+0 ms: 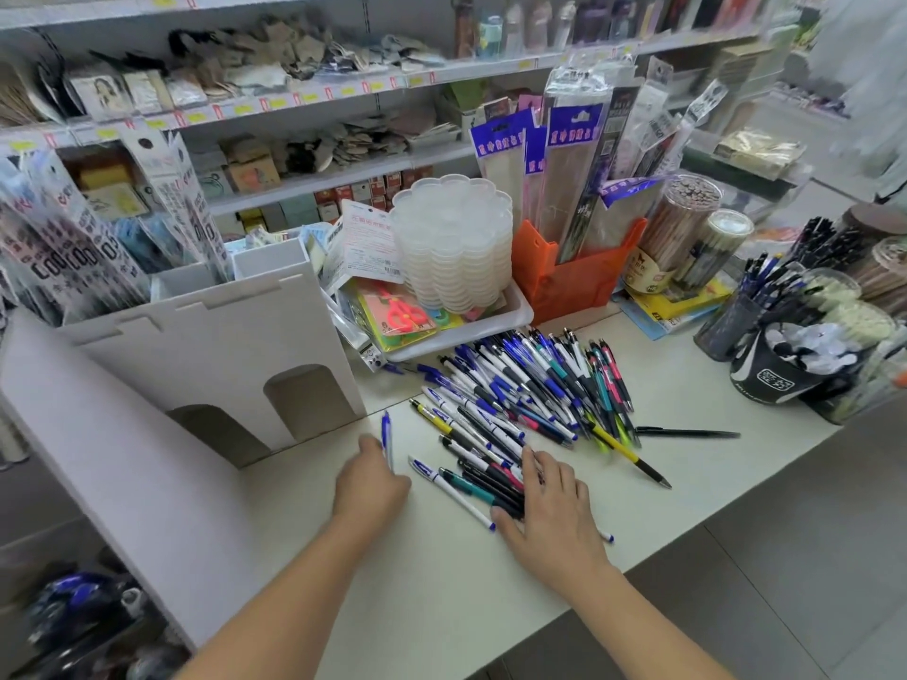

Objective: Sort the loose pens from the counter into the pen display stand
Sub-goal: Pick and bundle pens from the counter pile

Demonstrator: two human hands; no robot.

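A heap of loose pens (535, 390), mostly blue and white with some black, teal, pink and yellow ones, lies on the pale counter (687, 463). My left hand (370, 483) holds a blue and white pen (386, 436) upright, just in front of the white cardboard display stand (206, 346). My right hand (552, 503) lies flat with spread fingers on the near end of the heap, covering several dark pens. A white pen (451, 493) lies between my hands.
A white tray (510, 321) with scissors and stacked clear lids stands behind the pens. An orange holder (564, 282) with packaged goods is beside it. Cups full of pens (780, 355) crowd the right. One black pen (687, 432) lies apart. Shelves run behind.
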